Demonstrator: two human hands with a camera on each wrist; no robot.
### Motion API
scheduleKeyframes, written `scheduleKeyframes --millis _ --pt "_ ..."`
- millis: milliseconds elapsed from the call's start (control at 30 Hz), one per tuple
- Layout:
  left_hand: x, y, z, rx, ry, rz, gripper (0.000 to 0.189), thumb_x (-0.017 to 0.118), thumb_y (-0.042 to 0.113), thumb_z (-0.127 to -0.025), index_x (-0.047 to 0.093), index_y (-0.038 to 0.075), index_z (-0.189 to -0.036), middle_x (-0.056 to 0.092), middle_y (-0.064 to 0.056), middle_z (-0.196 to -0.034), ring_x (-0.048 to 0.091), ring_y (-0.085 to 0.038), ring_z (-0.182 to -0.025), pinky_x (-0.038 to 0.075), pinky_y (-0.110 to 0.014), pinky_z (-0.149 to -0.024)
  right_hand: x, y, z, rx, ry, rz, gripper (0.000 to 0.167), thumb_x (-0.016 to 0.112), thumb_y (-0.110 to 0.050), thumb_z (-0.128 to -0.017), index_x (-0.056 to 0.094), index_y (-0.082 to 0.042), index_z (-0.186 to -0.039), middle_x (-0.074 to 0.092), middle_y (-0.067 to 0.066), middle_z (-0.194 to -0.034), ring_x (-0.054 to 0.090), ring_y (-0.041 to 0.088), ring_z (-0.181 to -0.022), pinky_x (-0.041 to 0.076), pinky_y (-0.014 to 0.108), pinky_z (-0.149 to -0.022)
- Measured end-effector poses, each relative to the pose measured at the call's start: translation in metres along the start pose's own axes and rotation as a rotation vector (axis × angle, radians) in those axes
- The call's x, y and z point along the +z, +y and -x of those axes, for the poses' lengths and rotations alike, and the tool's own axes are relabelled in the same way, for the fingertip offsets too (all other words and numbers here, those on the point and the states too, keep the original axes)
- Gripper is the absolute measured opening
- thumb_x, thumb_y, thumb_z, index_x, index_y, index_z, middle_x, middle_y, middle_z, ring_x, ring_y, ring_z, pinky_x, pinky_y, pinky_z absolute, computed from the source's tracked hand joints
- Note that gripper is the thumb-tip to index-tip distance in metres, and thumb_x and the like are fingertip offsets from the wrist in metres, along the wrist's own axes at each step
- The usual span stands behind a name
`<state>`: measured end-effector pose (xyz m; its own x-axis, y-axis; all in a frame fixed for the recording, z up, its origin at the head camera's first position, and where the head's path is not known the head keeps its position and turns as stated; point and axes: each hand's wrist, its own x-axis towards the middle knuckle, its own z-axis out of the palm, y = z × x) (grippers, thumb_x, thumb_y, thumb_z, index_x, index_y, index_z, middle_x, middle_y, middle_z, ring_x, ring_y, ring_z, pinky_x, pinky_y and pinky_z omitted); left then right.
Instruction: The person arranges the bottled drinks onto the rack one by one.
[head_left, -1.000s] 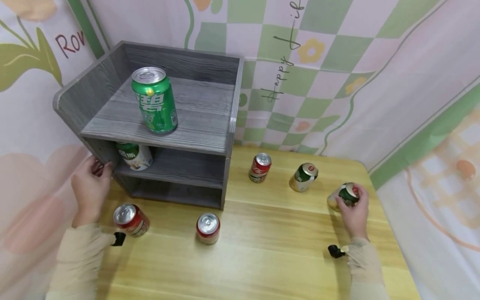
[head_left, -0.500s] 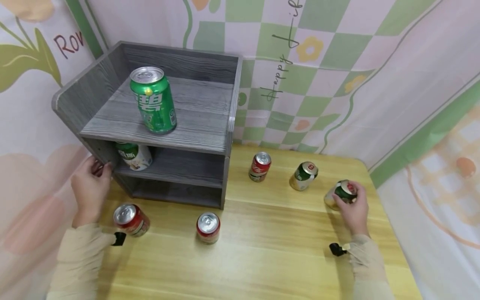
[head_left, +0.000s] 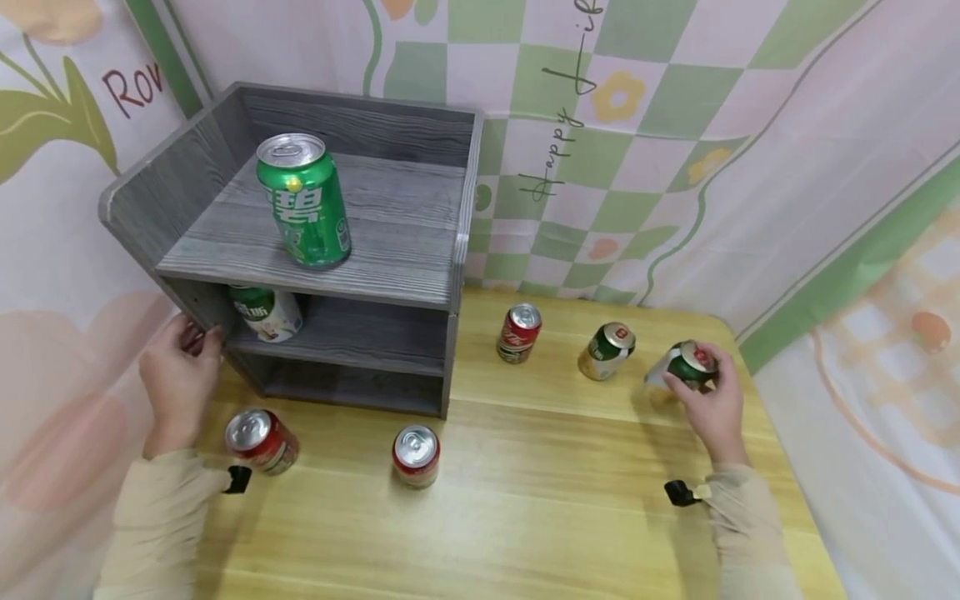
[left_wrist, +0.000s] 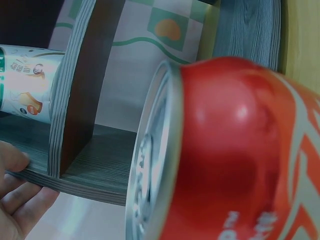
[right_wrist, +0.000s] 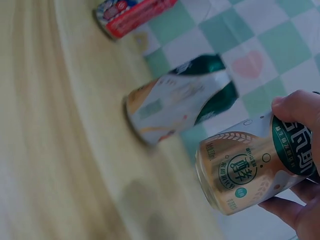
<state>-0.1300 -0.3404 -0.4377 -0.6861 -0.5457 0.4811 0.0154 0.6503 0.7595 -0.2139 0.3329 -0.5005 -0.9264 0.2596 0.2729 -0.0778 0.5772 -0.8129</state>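
Observation:
My right hand grips a green, white and gold drink can near its top, at the table's right side. In the right wrist view the can's bottom is lifted off the wood. A matching can stands just left of it, and a red can is further left. My left hand holds the left side panel of the grey wooden shelf unit, thumb on one face and fingers on the other. A red cola can stands close below that wrist.
A green soda can stands on the shelf's top board, and a white-and-green can on the middle board. Another red can is in front of the unit on the wooden table. A patterned cloth hangs behind.
The green, white and gold can has risen from the table in my right hand and shifted slightly toward the back. My left hand keeps its hold on the shelf panel.

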Motion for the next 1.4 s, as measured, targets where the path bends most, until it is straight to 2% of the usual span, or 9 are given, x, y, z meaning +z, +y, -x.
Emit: scheduleKeyframes --millis 133,433,767,1033,1233,1400 --pt "0.0 0.0 0.0 0.01 0.009 0.013 0.027 0.067 -0.003 -0.091 0.069 -0.01 -0.117 0.071 -0.031 -0.105 0.048 0.028 -0.072 0.042 0.007 -0.067 -0.001 -0.017 -0.002 -0.047 -0.011 -0.012 0.071 0.082 0.0 -0.082 0.05 -0.008 -0.145 0.051 -0.013 -0.123 0.049 0.002 -0.105 0.046 0.007 -0.078" --pt "-0.002 0.002 0.002 0.021 0.028 0.007 0.025 0.066 -0.003 -0.09 0.07 -0.01 -0.113 0.072 -0.031 -0.1 0.047 0.028 -0.07 0.04 0.008 -0.065 -0.004 -0.042 -0.004 -0.049 -0.034 0.001 0.071 0.081 0.003 -0.082 0.049 -0.004 -0.145 0.051 -0.014 -0.124 0.05 0.0 -0.102 0.049 0.007 -0.079" --pt "-0.002 0.003 0.001 0.019 0.017 0.003 0.026 0.067 -0.003 -0.09 0.069 -0.01 -0.116 0.071 -0.031 -0.102 0.047 0.029 -0.071 0.04 0.008 -0.066 -0.009 -0.066 0.01 -0.09 -0.051 0.048 0.071 0.085 -0.007 -0.082 0.051 -0.01 -0.145 0.055 -0.001 -0.127 0.05 0.001 -0.102 0.048 0.007 -0.077" --pt "-0.002 0.003 0.0 0.013 0.016 0.002 0.028 0.067 -0.001 -0.091 0.069 -0.009 -0.118 0.071 -0.031 -0.105 0.046 0.029 -0.072 0.041 0.007 -0.067 -0.008 -0.091 0.019 -0.142 -0.081 0.018 0.07 0.085 -0.004 -0.081 0.053 -0.006 -0.143 0.056 -0.002 -0.123 0.053 0.002 -0.099 0.05 0.006 -0.074" --pt "-0.002 0.003 0.0 0.013 0.006 0.006 0.026 0.065 -0.001 -0.092 0.069 -0.01 -0.116 0.071 -0.032 -0.104 0.047 0.029 -0.071 0.041 0.007 -0.066 -0.007 -0.106 0.028 -0.171 -0.117 0.02 0.069 0.085 -0.003 -0.081 0.053 -0.005 -0.142 0.057 0.005 -0.127 0.053 0.001 -0.102 0.05 0.005 -0.077" --pt "-0.001 0.002 0.0 0.005 0.001 0.008 0.026 0.065 -0.001 -0.092 0.069 -0.009 -0.116 0.071 -0.031 -0.104 0.048 0.028 -0.071 0.042 0.007 -0.065 -0.006 -0.117 0.038 -0.218 -0.15 0.023 0.07 0.085 0.0 -0.079 0.054 -0.006 -0.141 0.058 0.003 -0.127 0.055 0.001 -0.104 0.05 0.006 -0.079"
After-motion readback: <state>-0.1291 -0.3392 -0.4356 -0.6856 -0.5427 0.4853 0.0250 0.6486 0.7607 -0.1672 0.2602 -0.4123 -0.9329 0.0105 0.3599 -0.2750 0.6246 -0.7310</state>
